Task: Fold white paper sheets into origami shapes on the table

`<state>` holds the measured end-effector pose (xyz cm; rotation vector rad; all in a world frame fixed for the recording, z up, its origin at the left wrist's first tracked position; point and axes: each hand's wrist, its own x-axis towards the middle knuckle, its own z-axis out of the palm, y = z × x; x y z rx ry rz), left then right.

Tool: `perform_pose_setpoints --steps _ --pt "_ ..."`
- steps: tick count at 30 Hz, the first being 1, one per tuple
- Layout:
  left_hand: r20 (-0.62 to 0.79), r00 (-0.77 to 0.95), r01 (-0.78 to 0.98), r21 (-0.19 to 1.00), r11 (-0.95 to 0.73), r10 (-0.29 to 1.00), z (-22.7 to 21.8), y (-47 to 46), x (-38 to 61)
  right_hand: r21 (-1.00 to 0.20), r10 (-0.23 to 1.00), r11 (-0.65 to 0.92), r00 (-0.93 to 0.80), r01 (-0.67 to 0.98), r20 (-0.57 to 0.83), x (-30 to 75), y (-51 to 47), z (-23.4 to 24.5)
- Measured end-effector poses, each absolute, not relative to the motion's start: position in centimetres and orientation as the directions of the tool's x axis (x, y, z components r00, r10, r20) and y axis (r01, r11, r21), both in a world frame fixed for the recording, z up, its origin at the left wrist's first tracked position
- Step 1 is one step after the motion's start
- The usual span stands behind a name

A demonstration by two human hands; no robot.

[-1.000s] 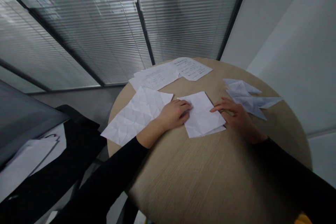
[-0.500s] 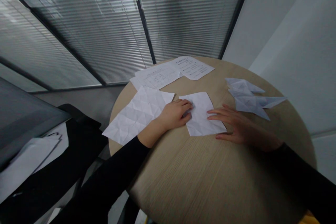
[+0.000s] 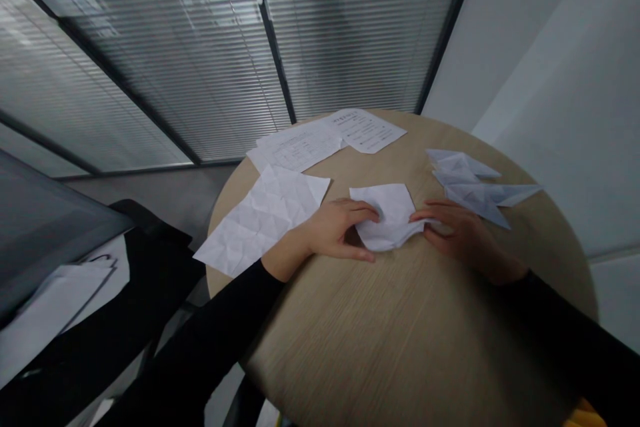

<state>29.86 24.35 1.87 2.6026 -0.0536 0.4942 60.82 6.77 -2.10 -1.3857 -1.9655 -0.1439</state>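
Observation:
A white sheet of paper [image 3: 390, 203] lies between my hands on the round wooden table [image 3: 350, 327], its near edge lifted and curling. My right hand [image 3: 453, 230] pinches the sheet's near right corner between thumb and fingers. At the left side, my left hand [image 3: 343, 227] rests its fingertips on the paper, with the thumb stretched apart toward the near edge. A creased white sheet [image 3: 260, 217] lies flat just left of that hand. Beyond my right hand sit folded white paper shapes [image 3: 465, 177] with pointed ends.
Printed sheets [image 3: 305, 143] lie at the table's far edge. A black chair [image 3: 165, 267] at the left holds a stack of papers [image 3: 65, 293]. Blinds [image 3: 210, 53] cover the glass behind the table, and a white wall [image 3: 565, 93] stands at the right.
My right hand has gone from lying flat on the paper to pinching its near right corner and lifting it. My left thumb has spread away from the fingers toward the near edge.

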Motion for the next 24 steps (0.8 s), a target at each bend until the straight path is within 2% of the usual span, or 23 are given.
perform_pose_setpoints --steps 3,7,9,11,14,18,21,24 --pt "0.322 0.938 -0.04 0.473 -0.88 0.13 1.6 24.2 29.9 -0.412 0.8 0.297 0.012 0.861 0.6 60.3 6.7 -2.4" --pt "0.262 0.89 0.207 0.499 -0.841 0.374 0.9 24.1 30.0 -0.519 0.807 0.253 0.118 0.816 0.579 59.5 7.1 -2.8" --pt "0.248 0.846 0.305 0.502 -0.81 0.472 0.4 24.2 30.2 -0.477 0.778 0.243 0.124 0.844 0.616 59.1 7.3 -2.8" --pt "0.237 0.826 0.358 0.479 -0.801 0.511 0.0 24.2 30.4 -0.376 0.754 0.239 0.073 0.895 0.653 58.7 7.4 -2.4" --pt "0.299 0.811 0.356 0.429 -0.83 0.502 -0.2 24.1 30.8 -0.252 0.781 0.285 -0.071 0.925 0.621 57.8 7.4 -1.7" --pt "0.421 0.798 0.307 0.33 -0.893 0.43 0.0 24.0 30.9 -0.271 0.871 0.355 -0.212 0.895 0.442 56.8 7.5 -1.8" --pt "0.346 0.869 0.278 0.25 -0.928 0.354 -0.1 24.2 30.7 -0.3 0.913 0.343 -0.242 0.89 0.328 56.9 7.6 -2.8" --pt "0.236 0.924 0.249 0.227 -0.941 0.301 -0.6 24.5 30.4 -0.282 0.931 0.311 -0.233 0.907 0.28 57.3 7.7 -3.9"
